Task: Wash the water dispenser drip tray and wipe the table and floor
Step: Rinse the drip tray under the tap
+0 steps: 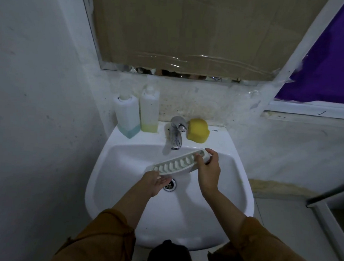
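Observation:
A long white slotted drip tray (175, 163) is held tilted over the bowl of a white sink (212, 212), just below the chrome tap (174, 136). My right hand (208, 168) grips the tray's upper right end. My left hand (156, 181) supports its lower left end from beneath, palm up, above the drain (170, 185). No water is seen running from the tap.
On the sink's back ledge stand two soap bottles, one with blue liquid (128, 116) and one with yellow liquid (149, 111), and a yellow sponge (198, 129). A cardboard-covered mirror (192, 31) hangs above. A white wall is close on the left.

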